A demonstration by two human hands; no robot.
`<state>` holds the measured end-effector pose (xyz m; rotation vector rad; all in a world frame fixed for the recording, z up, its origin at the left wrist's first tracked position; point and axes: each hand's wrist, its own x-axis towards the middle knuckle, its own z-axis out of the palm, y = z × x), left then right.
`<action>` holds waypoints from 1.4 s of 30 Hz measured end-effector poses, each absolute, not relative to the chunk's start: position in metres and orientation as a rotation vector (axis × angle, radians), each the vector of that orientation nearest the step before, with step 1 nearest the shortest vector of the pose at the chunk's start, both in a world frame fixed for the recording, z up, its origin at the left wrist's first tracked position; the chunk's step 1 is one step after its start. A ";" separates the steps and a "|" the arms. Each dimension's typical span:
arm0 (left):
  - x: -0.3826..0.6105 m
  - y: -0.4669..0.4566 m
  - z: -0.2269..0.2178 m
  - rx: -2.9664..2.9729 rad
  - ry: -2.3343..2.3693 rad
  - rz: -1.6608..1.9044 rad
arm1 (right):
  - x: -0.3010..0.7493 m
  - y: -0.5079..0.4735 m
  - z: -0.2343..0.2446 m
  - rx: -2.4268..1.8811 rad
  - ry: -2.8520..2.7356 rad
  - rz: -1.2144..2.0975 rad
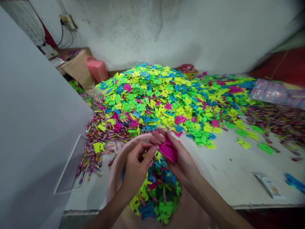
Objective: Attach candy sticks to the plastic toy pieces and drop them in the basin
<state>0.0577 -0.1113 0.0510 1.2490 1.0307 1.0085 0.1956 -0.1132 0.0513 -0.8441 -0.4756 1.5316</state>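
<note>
Holding a flat magenta plastic comb-shaped piece [168, 151] in my right hand [182, 162], with my right fingers [162, 135] curled over its top edge and my palm behind it, so this grip is closed on the piece. My left hand [135, 168] is just beside it, with my left fingertips [152, 149] bunched together at the piece's left end; they look to be touching it, but I cannot tell whether they pinch it or only rest there. The piece sits between my hands, above the basin, its long axis tilted from upper left to lower right, its left end nearer my left hand. Under both hands is a round pale pink plastic basin [116, 178], holding a mound of mixed blue, green, yellow and magenta plastic pieces [157, 197]. Past the rim, on a white tabletop [233, 178], spreads a big heap of neon green, yellow, blue and pink flat plastic pieces [152, 98], with small striped multicoloured sticks [102, 140] scattered along its near left edge. Against the stained white wall [171, 31], left of the heap, stand a pink plastic container [97, 68] and a brown cardboard box [77, 66].
</note>
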 end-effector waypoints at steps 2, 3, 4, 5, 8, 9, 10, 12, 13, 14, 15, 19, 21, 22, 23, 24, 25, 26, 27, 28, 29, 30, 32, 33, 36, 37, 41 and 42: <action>0.058 -0.115 0.049 1.208 1.015 1.005 | 0.194 -0.114 0.053 -0.866 -0.436 1.500; 0.058 -0.116 0.049 1.186 1.011 1.007 | 0.193 -0.114 0.054 -0.865 -0.414 1.490; 0.059 -0.117 0.049 1.167 1.008 1.013 | 0.192 -0.115 0.055 -0.860 -0.390 1.484; 0.059 -0.118 0.050 1.154 1.008 1.024 | 0.192 -0.115 0.057 -0.855 -0.371 1.483; 0.060 -0.119 0.054 1.150 1.036 1.061 | 0.190 -0.117 0.060 -0.848 -0.345 1.480; 0.060 -0.119 0.055 1.156 1.046 1.069 | 0.189 -0.117 0.061 -0.849 -0.344 1.479; 0.060 -0.120 0.055 1.162 1.054 1.073 | 0.189 -0.117 0.061 -0.851 -0.342 1.476; 0.059 -0.120 0.055 1.174 1.060 1.074 | 0.188 -0.117 0.062 -0.850 -0.326 1.457; 0.059 -0.120 0.055 1.177 1.054 1.070 | 0.187 -0.117 0.061 -0.846 -0.314 1.443; 0.059 -0.120 0.054 1.179 1.045 1.066 | 0.187 -0.117 0.061 -0.840 -0.299 1.430; 0.059 -0.120 0.053 1.182 1.038 1.062 | 0.186 -0.116 0.061 -0.834 -0.281 1.417; 0.058 -0.120 0.049 1.213 1.017 1.084 | 0.182 -0.115 0.061 -0.826 -0.203 1.358; 0.058 -0.120 0.047 1.246 1.011 1.098 | 0.180 -0.116 0.062 -0.811 -0.189 1.334; 0.058 -0.119 0.047 1.263 1.014 1.101 | 0.179 -0.116 0.062 -0.799 -0.187 1.332; 0.057 -0.119 0.046 1.277 1.021 1.102 | 0.179 -0.116 0.063 -0.790 -0.187 1.337; 0.057 -0.120 0.045 1.285 1.031 1.103 | 0.179 -0.117 0.063 -0.784 -0.187 1.344; 0.056 -0.120 0.045 1.285 1.039 1.103 | 0.178 -0.117 0.063 -0.784 -0.185 1.349; 0.055 -0.120 0.045 1.278 1.043 1.102 | 0.179 -0.117 0.063 -0.787 -0.184 1.351; 0.055 -0.120 0.045 1.269 1.042 1.102 | 0.179 -0.117 0.063 -0.791 -0.185 1.354; 0.054 -0.120 0.045 1.261 1.037 1.099 | 0.179 -0.117 0.063 -0.793 -0.187 1.355; 0.054 -0.120 0.045 1.258 1.029 1.097 | 0.179 -0.117 0.063 -0.792 -0.189 1.356; 0.054 -0.120 0.045 1.263 1.020 1.095 | 0.179 -0.117 0.062 -0.791 -0.191 1.355; 0.053 -0.119 0.045 1.287 1.007 1.085 | 0.180 -0.117 0.061 -0.792 -0.198 1.340; 0.053 -0.118 0.044 1.301 1.002 1.075 | 0.180 -0.117 0.061 -0.799 -0.201 1.327; 0.053 -0.118 0.041 1.352 1.005 1.047 | 0.181 -0.118 0.060 -0.821 -0.223 1.299; 0.053 -0.119 0.041 1.381 1.011 1.045 | 0.181 -0.118 0.060 -0.820 -0.237 1.296; 0.053 -0.123 0.044 1.613 1.089 1.062 | 0.177 -0.117 0.060 -0.783 -0.267 1.278; 0.053 -0.124 0.045 1.689 1.113 1.076 | 0.175 -0.117 0.059 -0.774 -0.256 1.269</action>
